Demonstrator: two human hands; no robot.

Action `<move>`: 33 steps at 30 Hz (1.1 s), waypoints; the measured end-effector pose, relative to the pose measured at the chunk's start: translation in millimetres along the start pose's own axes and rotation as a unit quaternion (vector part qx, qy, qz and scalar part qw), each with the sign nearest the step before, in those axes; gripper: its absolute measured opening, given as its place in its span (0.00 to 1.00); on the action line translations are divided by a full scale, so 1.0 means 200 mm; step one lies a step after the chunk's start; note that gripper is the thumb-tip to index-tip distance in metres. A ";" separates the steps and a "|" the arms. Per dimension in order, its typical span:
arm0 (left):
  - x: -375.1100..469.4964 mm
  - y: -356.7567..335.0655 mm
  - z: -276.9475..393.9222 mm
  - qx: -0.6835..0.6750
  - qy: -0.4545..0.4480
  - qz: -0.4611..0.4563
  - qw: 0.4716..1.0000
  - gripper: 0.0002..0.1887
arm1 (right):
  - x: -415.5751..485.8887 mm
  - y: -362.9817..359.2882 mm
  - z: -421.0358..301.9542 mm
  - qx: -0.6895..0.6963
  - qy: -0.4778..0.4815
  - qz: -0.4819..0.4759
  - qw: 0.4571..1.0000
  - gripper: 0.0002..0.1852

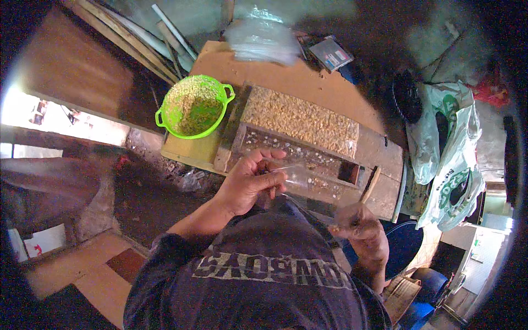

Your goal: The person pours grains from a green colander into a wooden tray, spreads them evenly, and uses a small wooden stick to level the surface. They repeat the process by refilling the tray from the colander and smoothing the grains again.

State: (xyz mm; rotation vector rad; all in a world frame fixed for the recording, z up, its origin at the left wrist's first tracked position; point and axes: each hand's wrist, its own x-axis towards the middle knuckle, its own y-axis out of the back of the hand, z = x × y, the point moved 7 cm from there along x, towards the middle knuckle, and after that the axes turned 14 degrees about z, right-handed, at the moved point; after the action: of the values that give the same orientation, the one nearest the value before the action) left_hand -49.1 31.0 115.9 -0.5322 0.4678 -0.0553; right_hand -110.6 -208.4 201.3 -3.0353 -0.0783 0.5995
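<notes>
My left hand [258,175] pinches a piece of clear plastic film [295,175] between thumb and fingers, above the near side of a wooden tray frame [222,159]. My right hand [357,222] is lower right, blurred and curled, near the trailing edge of the film; its grip is unclear. Close above it a wooden stick [372,183] leans over the board. In the far part of the frame lies a flat slab of pale beans [303,119], apparently wrapped in clear plastic. Loose beans are scattered in the frame's nearer part.
A bright green plastic colander [194,106] with pale beans stands at the table's left. Stacked clear plastic bags [264,41] and a flat printed packet [331,53] lie at the back of the table [342,88]. White-and-green plastic bags [451,165] hang at the right, above blue containers [429,282].
</notes>
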 end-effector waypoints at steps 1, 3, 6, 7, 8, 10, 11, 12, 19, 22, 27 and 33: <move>-0.01 -0.01 0.00 -0.009 0.001 0.010 1.000 0.22 | -0.03 0.00 -0.02 -0.068 0.060 -0.017 0.996 0.13; -0.03 -0.01 0.00 -0.017 -0.003 0.029 0.999 0.22 | -0.07 -0.01 -0.05 -0.166 0.122 -0.050 0.977 0.20; -0.05 -0.02 -0.01 -0.005 -0.021 0.053 0.998 0.22 | -0.08 0.00 -0.07 -0.215 0.151 -0.084 0.961 0.12; -0.06 -0.02 -0.01 0.005 -0.030 0.062 0.998 0.22 | -0.07 0.02 -0.06 -0.204 0.176 -0.086 0.959 0.10; -0.07 -0.02 0.00 0.014 -0.038 0.070 0.997 0.22 | -0.07 0.04 -0.05 -0.206 0.202 -0.084 0.954 0.14; -0.07 -0.04 0.00 0.035 -0.061 0.069 0.995 0.22 | -0.07 0.06 -0.06 -0.224 0.252 -0.073 0.939 0.17; -0.08 -0.04 0.00 0.046 -0.072 0.068 0.994 0.22 | -0.07 0.07 -0.07 -0.239 0.277 -0.065 0.929 0.17; -0.09 -0.04 0.00 0.048 -0.079 0.070 0.993 0.22 | -0.06 0.07 -0.08 -0.227 0.267 -0.056 0.935 0.16; -0.15 -0.09 0.13 0.266 -0.337 0.089 0.899 0.31 | -0.03 0.06 -0.06 -0.298 0.268 -0.015 0.916 0.15; -0.24 -0.31 0.25 0.441 -0.413 -0.047 0.796 0.38 | -0.02 -0.07 -0.09 -0.351 0.335 -0.098 0.869 0.18; -0.30 -0.45 0.16 0.538 -0.340 -0.188 0.748 0.26 | -0.02 -0.20 -0.11 -0.325 0.404 -0.121 0.847 0.22; -0.30 -0.36 0.22 0.442 -0.362 -0.165 0.804 0.08 | 0.08 -0.15 -0.09 -0.254 0.391 -0.126 0.876 0.20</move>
State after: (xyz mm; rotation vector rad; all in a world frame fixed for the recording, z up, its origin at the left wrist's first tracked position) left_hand -78.8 0.4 210.3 0.3209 -0.4280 -0.3740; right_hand -90.9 -178.3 214.3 -3.3744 -0.6698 -0.8018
